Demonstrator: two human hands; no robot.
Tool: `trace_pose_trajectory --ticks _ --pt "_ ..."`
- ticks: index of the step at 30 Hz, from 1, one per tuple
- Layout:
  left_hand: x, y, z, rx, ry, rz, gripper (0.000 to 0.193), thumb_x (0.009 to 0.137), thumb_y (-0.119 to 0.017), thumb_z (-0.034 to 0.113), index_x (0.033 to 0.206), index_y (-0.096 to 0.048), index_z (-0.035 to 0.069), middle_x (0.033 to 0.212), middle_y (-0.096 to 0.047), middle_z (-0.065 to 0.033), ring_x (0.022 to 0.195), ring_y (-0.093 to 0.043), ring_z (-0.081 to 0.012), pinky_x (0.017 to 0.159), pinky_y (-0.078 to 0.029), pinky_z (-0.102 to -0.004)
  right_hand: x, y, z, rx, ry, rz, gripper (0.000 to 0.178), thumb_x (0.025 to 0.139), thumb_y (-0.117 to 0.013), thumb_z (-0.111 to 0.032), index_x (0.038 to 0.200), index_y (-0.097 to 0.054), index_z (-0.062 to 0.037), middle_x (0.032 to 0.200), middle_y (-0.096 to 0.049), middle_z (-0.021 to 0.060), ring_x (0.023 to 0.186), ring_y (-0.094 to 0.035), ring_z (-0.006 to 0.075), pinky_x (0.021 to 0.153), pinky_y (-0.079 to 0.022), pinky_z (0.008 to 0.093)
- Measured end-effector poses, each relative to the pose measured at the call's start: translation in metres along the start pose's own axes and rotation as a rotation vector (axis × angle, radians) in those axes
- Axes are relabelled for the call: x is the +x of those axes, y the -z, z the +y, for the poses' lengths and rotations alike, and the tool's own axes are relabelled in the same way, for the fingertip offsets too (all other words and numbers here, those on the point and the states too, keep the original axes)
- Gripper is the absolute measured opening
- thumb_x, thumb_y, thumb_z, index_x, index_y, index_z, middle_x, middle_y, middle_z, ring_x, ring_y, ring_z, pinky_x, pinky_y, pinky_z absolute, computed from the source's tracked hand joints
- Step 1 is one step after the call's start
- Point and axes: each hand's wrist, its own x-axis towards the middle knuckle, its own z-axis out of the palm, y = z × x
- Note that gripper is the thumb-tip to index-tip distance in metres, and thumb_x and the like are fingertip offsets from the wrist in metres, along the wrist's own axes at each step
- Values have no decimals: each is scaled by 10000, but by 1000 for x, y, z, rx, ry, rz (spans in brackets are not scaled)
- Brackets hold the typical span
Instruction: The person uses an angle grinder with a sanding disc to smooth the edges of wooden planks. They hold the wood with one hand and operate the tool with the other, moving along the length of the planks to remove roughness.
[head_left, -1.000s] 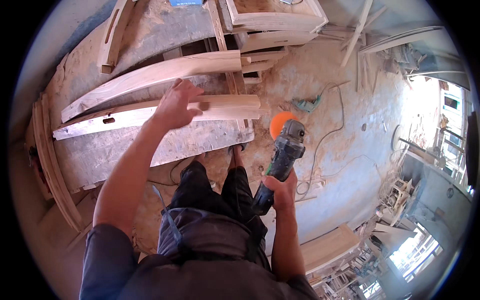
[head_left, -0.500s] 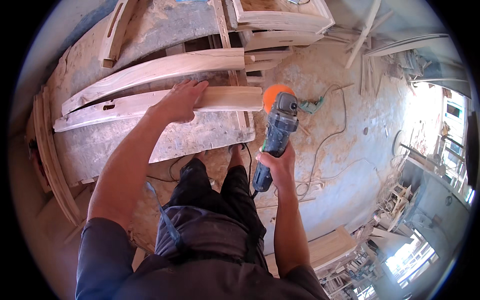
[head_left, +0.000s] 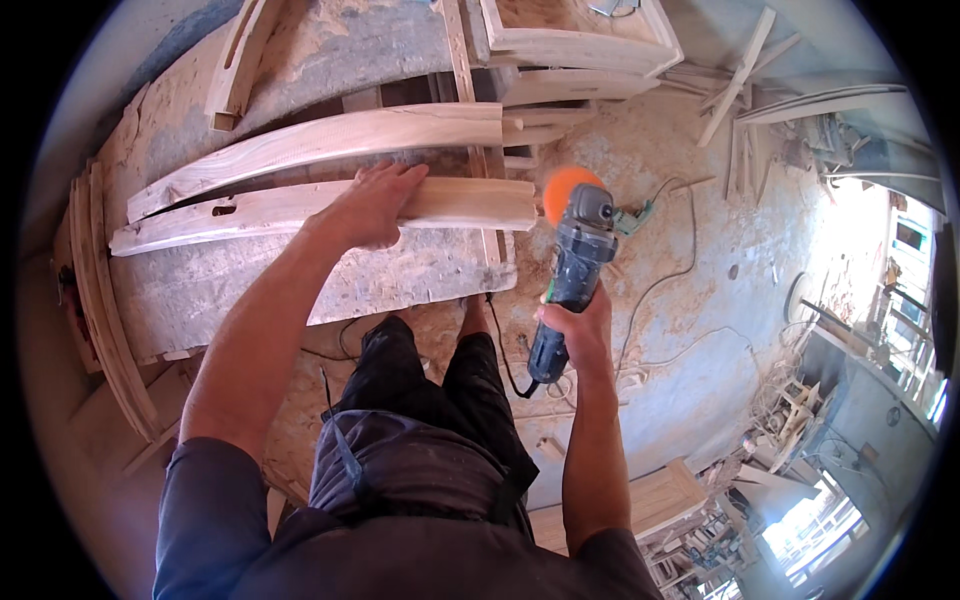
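Note:
My right hand (head_left: 590,330) grips the body of a dark angle grinder (head_left: 573,270), held up to the right of the bench. Its orange disc (head_left: 570,192) faces the end of a curved wooden post (head_left: 470,205), with a small gap between them. This pale post lies on the bench and has a mortise slot near its left end. Closed over its middle, my left hand (head_left: 375,205) presses on it from above, the fingertips over the far edge. A second curved post (head_left: 320,140) lies just beyond, nearly touching it at the left.
The worn workbench (head_left: 400,275) carries another slotted post (head_left: 240,65) at the far left. Wooden frames (head_left: 570,45) stack at the far right. Long boards (head_left: 105,310) lean at the left. A green power tool (head_left: 635,218) and its cord lie on the dusty floor (head_left: 690,330).
The grinder and my right hand have shifted slightly right, leaving a wider gap between disc and post end. My left hand stays on the same post. The whole view has shifted slightly.

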Motion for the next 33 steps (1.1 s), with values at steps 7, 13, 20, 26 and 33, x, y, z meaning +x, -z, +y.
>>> trace_pose_trajectory --ticks 7,13,20,26,33 --pt "-2 3 3 -126 -1 -16 913 720 -599 -168 1582 -392 51 1574 -445 -229 1556 -296 -435 1306 -205 -549 5 -2 4 -6 62 -13 490 700 -776 -55 1152 -596 8 907 -679 93 761 -690 198 721 -569 353" --pt "-2 4 2 -126 3 -25 902 724 -604 -160 1576 -398 51 1558 -456 -230 1541 -311 -453 1300 -211 -561 8 -1 2 86 8 20 494 698 -782 -60 1153 -601 5 904 -684 89 773 -685 188 726 -568 349" --pt "-1 -1 0 -92 -19 16 834 765 -597 -129 1559 -417 52 1507 -479 -240 1502 -352 -466 1279 -242 -573 3 -4 1 -26 87 -15 444 715 -776 -58 1120 -603 0 888 -673 92 715 -690 201 702 -565 347" --pt "-10 -38 -6 19 -124 268 691 740 -621 -101 1405 -526 62 1301 -622 -184 1284 -554 -403 1126 -420 -545 10 -5 -22 82 -29 59 396 735 -765 -61 1091 -607 6 865 -656 91 713 -691 206 677 -563 354" --pt "-17 -72 -6 169 -189 613 667 692 -685 -39 1340 -563 55 1293 -634 -140 1214 -598 -363 1066 -470 -516 -26 -8 -43 120 -189 55 380 738 -798 -54 1058 -611 30 851 -675 94 723 -690 214 686 -561 358"
